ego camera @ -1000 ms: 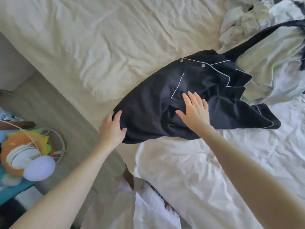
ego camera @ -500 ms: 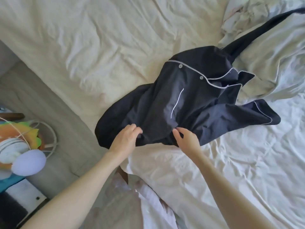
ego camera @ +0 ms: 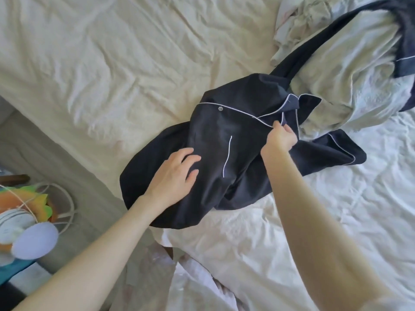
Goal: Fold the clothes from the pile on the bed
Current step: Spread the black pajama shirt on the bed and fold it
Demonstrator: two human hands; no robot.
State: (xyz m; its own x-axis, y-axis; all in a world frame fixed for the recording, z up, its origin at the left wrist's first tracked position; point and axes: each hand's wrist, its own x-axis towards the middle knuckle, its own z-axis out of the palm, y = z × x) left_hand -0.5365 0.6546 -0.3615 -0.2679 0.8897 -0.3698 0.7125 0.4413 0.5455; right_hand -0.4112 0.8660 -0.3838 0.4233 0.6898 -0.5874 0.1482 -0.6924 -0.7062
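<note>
Left hand (ego camera: pixel 174 176), fingers spread and nearly flat, presses on the near body of a dark navy pyjama shirt with white piping (ego camera: pixel 215 140) lying crumpled on the cream-sheeted bed (ego camera: pixel 112 63). Right hand (ego camera: pixel 279 138) pinches the piped front edge near the collar. Beyond, a pale rumpled clothes pile (ego camera: pixel 336 52).

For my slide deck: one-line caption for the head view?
Left hand flat on dark pajama shirt; right hand pinches its piped collar.
</note>
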